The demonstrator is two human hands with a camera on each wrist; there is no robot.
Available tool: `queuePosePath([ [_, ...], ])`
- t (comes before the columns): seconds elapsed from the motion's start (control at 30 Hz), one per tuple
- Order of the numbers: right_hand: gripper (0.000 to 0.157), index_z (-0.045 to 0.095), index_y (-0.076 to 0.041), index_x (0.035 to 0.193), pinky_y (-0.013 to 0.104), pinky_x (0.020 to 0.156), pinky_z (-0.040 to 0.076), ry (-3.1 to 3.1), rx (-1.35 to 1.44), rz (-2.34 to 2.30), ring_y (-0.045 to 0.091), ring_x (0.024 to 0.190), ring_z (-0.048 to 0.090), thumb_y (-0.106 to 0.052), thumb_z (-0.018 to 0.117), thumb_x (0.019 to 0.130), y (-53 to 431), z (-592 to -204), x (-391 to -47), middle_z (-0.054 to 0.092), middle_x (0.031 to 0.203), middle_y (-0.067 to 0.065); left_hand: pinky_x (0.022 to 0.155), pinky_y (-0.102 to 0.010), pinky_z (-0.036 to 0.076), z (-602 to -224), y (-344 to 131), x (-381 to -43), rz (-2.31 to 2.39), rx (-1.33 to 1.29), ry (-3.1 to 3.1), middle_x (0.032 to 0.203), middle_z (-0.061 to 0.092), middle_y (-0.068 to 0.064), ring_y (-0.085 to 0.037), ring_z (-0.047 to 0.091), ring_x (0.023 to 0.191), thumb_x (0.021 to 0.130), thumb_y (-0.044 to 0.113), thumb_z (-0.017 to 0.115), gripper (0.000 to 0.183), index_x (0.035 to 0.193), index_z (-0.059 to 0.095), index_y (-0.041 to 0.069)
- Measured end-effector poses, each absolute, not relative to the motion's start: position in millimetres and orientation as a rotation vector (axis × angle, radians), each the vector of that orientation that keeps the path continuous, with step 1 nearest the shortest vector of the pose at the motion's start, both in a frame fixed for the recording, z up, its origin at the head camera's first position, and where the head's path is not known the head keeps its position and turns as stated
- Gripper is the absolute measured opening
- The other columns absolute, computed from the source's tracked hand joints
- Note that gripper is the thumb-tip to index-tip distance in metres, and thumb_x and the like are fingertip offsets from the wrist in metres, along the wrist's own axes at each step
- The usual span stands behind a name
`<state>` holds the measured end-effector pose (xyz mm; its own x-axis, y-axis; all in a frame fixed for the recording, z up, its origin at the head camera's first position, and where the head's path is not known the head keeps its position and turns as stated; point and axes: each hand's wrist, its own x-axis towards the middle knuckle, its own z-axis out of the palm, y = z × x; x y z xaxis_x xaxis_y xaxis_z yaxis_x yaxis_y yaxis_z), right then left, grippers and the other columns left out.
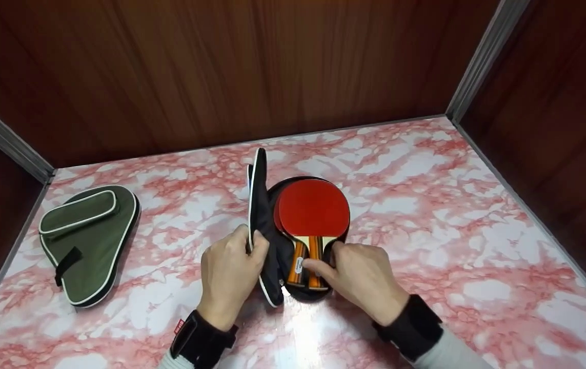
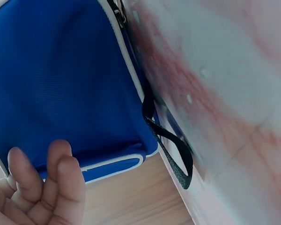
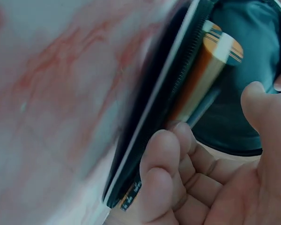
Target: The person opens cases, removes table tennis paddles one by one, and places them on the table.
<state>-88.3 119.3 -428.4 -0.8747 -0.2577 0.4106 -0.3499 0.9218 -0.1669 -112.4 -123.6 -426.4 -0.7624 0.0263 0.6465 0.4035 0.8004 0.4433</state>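
Note:
A blue table tennis paddle case [image 2: 70, 84] with white piping lies unzipped, its black lining showing and one half raised. My left hand [image 1: 231, 269] pinches the edge of that raised cover [image 1: 258, 205], thumb inside and fingers against the blue outside. Two paddles lie stacked in the lower half; the top one shows a red rubber face [image 1: 314, 207]. Their striped wooden handles [image 3: 201, 77] point toward me, side by side. My right hand [image 1: 364, 274] is at the right of the handles, thumb reaching over them and apart from the fingers, whose tips lie by the case's zippered rim [image 3: 178, 79].
A green paddle case [image 1: 93, 246] with white piping, a front pocket and a black strap lies at the left on the pink-and-white marbled table [image 1: 441, 215]. Dark wooden panels [image 1: 221, 77] wall in the back and sides. A black loop strap [image 2: 178, 159] hangs off the blue case.

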Motion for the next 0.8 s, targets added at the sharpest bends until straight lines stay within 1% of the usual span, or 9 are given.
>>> queuePosePath([
  [0.07,0.067,0.045,-0.021,0.062,0.037,0.042,0.038,-2.707,0.422,0.306,0.020,0.043,0.050,-0.072,0.073,0.095,115.9,-431.0,-89.7,0.034,0.051,-0.009,0.043,-0.042,0.037,-426.6,-123.7,-113.2,-0.754,-0.312,-2.344,0.058,0.033,0.009,-0.020,0.039,0.045,0.095,0.017,0.069,0.034,0.069,0.047,0.016],
  [0.23,0.071,0.042,-0.022,0.057,0.035,0.041,0.032,-2.745,0.402,0.289,0.017,0.040,0.042,-0.075,0.072,0.094,110.9,-433.7,-92.1,0.032,0.048,-0.010,0.042,-0.042,0.036,-425.4,-125.6,-114.0,-0.709,-0.290,-2.358,0.057,0.035,0.008,-0.020,0.040,0.044,0.097,0.020,0.068,0.035,0.069,0.047,0.016],
  [0.37,0.073,0.042,-0.022,0.055,0.034,0.041,0.031,-2.767,0.409,0.305,0.014,0.039,0.038,-0.077,0.073,0.092,108.9,-432.9,-94.2,0.029,0.048,-0.011,0.042,-0.041,0.035,-424.6,-127.0,-113.3,-0.700,-0.275,-2.369,0.057,0.034,0.008,-0.020,0.040,0.044,0.097,0.021,0.068,0.035,0.069,0.047,0.016],
  [0.43,0.073,0.042,-0.022,0.055,0.034,0.041,0.031,-2.790,0.415,0.317,0.014,0.040,0.038,-0.075,0.075,0.092,108.2,-431.5,-94.9,0.029,0.048,-0.011,0.042,-0.041,0.035,-424.7,-127.2,-112.8,-0.700,-0.277,-2.373,0.057,0.034,0.008,-0.020,0.040,0.044,0.097,0.021,0.068,0.035,0.069,0.047,0.017],
  [0.53,0.070,0.045,-0.021,0.055,0.036,0.042,0.035,-2.836,0.414,0.336,0.015,0.041,0.042,-0.070,0.077,0.094,107.9,-429.7,-95.3,0.032,0.049,-0.010,0.042,-0.040,0.034,-425.3,-126.7,-112.3,-0.699,-0.285,-2.375,0.057,0.033,0.009,-0.019,0.038,0.044,0.097,0.021,0.068,0.035,0.069,0.047,0.017],
  [0.67,0.060,0.048,-0.019,0.059,0.040,0.045,0.040,-2.914,0.387,0.353,0.017,0.046,0.047,-0.054,0.076,0.099,109.4,-429.2,-94.7,0.038,0.051,-0.008,0.042,-0.039,0.033,-426.5,-125.6,-111.8,-0.695,-0.289,-2.373,0.058,0.031,0.009,-0.018,0.036,0.044,0.096,0.021,0.069,0.035,0.068,0.047,0.018],
  [0.73,0.055,0.046,-0.019,0.060,0.040,0.046,0.040,-2.944,0.371,0.367,0.018,0.047,0.047,-0.046,0.075,0.100,110.8,-429.8,-94.8,0.038,0.052,-0.007,0.042,-0.039,0.033,-427.1,-125.1,-111.9,-0.694,-0.289,-2.370,0.058,0.031,0.010,-0.018,0.036,0.044,0.095,0.021,0.069,0.036,0.068,0.046,0.018],
  [0.8,0.052,0.046,-0.019,0.060,0.040,0.047,0.041,-2.961,0.355,0.373,0.019,0.048,0.047,-0.040,0.074,0.098,112.2,-431.1,-95.3,0.038,0.053,-0.006,0.042,-0.039,0.032,-427.6,-124.1,-112.2,-0.694,-0.293,-2.367,0.058,0.030,0.010,-0.018,0.036,0.044,0.095,0.021,0.069,0.036,0.068,0.047,0.018],
])
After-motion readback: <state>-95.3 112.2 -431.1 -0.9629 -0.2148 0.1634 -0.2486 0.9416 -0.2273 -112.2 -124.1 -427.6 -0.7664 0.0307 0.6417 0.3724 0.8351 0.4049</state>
